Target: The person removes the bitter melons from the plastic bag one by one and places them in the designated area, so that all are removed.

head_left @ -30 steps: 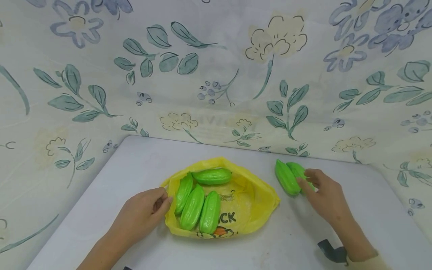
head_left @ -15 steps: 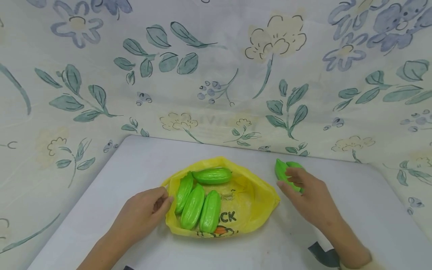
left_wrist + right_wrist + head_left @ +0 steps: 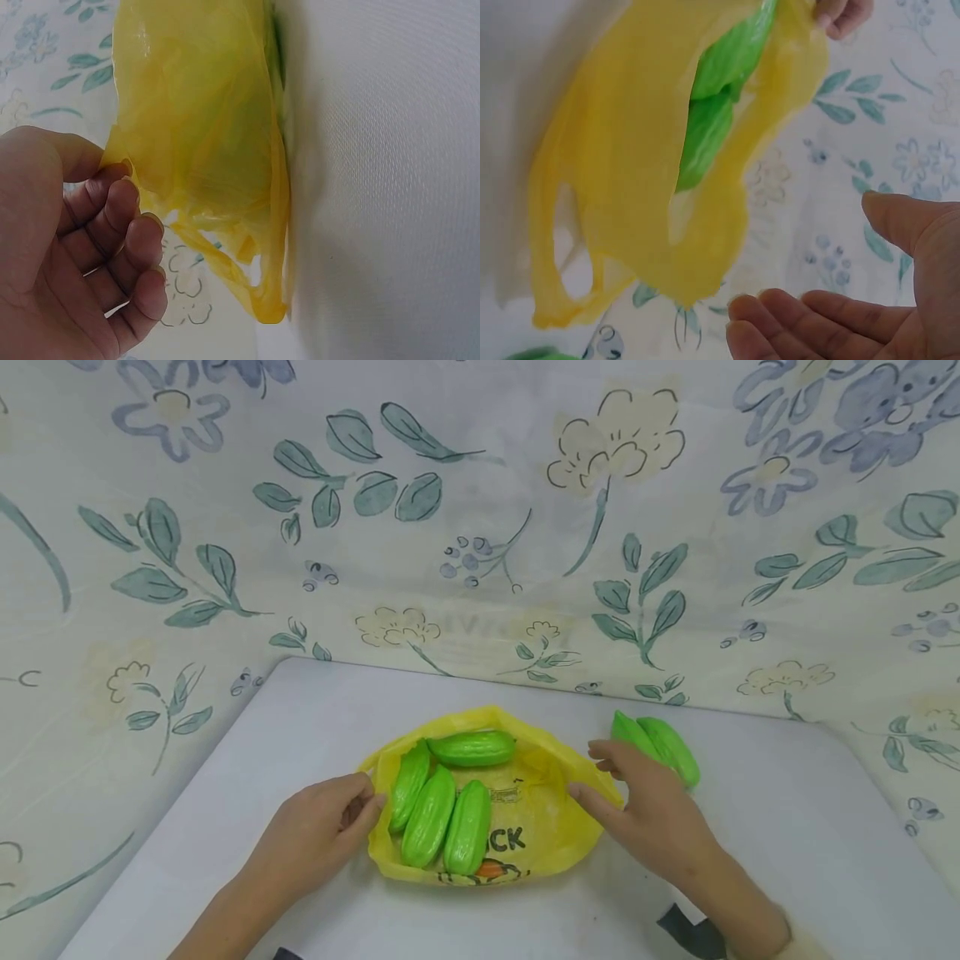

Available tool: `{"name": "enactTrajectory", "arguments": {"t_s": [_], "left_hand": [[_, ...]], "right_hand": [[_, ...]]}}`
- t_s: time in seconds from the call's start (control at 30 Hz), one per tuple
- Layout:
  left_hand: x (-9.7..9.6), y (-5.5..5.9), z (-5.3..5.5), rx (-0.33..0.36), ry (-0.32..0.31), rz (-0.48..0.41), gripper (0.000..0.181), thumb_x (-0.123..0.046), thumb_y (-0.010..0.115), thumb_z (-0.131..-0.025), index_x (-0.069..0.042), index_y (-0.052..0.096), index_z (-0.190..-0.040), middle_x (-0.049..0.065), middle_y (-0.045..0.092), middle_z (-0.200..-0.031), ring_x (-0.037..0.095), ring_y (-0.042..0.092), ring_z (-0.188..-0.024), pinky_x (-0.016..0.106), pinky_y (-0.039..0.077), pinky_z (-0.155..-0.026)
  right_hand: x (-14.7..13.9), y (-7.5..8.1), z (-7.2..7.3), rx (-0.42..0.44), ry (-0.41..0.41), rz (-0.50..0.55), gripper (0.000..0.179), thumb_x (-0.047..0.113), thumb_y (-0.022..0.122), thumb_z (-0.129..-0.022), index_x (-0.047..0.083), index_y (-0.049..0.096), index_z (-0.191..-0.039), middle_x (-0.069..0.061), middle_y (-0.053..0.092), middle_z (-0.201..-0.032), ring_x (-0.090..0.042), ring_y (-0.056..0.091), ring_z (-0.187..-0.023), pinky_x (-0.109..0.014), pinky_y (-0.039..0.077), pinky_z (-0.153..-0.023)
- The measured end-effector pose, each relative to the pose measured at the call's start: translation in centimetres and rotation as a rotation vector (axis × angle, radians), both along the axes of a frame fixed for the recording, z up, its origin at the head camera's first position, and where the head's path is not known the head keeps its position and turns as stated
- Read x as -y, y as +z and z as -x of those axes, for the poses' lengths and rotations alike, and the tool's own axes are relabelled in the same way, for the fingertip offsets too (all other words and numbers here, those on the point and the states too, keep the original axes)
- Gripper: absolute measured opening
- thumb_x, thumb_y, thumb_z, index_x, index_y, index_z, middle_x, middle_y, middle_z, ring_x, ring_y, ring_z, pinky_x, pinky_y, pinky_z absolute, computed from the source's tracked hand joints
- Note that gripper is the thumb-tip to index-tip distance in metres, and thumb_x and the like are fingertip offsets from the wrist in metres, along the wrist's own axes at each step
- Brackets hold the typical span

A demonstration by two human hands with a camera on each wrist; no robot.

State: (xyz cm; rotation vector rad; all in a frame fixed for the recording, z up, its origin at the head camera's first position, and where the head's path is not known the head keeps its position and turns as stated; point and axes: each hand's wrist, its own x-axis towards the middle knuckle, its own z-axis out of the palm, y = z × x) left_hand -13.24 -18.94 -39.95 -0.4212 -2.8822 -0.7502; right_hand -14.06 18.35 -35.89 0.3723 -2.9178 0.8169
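A yellow plastic bag lies open-mouthed on the table, with several green cucumber-like vegetables inside, mostly at its left. My left hand pinches the bag's left edge between thumb and finger; the left wrist view shows the plastic caught at the fingertips. Over the bag's right corner hovers my right hand, thumb and fingers apart, holding nothing. In the right wrist view its fingers are extended, just clear of the bag. Two more green vegetables lie behind the right hand, partly covered by it.
Everything rests on a white table. Behind and to the left hangs a pale cloth with a flower print, meeting the table's back edge. A dark strap shows by the right wrist.
My right hand has moved left, from the two loose vegetables to the bag's right corner, without carrying anything. The left hand and the bag have stayed in place.
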Motion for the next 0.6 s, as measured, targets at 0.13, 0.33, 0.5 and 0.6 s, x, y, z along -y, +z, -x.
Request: {"name": "enactTrajectory", "arguments": {"t_s": [0.13,0.33,0.5,0.6], "left_hand": [[0.0,0.0,0.0,0.003,0.0,0.0,0.028,-0.022,0.069,-0.101,-0.022,0.051,-0.079,-0.01,0.042,-0.065,0.008,0.04,-0.061,0.028,0.035,-0.056],[0.0,0.0,0.0,0.009,0.003,-0.002,0.026,-0.022,0.069,-0.101,-0.022,0.053,-0.08,-0.01,0.043,-0.065,0.008,0.041,-0.061,0.028,0.035,-0.056],[0.0,0.1,0.0,0.02,0.007,0.002,0.026,-0.022,0.069,-0.101,-0.022,0.053,-0.08,-0.009,0.042,-0.064,0.008,0.041,-0.061,0.028,0.035,-0.056],[0.0,0.1,0.0,0.02,0.006,0.004,0.027,-0.022,0.069,-0.101,-0.021,0.052,-0.08,-0.009,0.042,-0.064,0.009,0.041,-0.061,0.027,0.036,-0.056]], "right_hand": [[1.1,-0.4,-0.1,-0.005,0.045,-0.016,0.06,0.048,0.073,-0.097,0.008,0.061,-0.14,-0.006,0.068,-0.132,-0.025,0.067,-0.116,-0.049,0.056,-0.094],[2.9,-1.0,-0.4,0.0,0.097,-0.013,0.055,0.046,0.075,-0.096,0.007,0.065,-0.134,-0.006,0.071,-0.125,-0.024,0.067,-0.116,-0.046,0.055,-0.097],[4.1,-1.5,-0.4,0.039,0.131,-0.002,0.051,0.042,0.077,-0.096,0.006,0.066,-0.131,-0.006,0.071,-0.124,-0.025,0.067,-0.117,-0.045,0.054,-0.099],[4.7,-1.9,-0.3,0.062,0.162,0.003,0.051,0.042,0.075,-0.097,0.006,0.066,-0.132,-0.006,0.071,-0.124,-0.026,0.067,-0.116,-0.045,0.055,-0.096]]}}
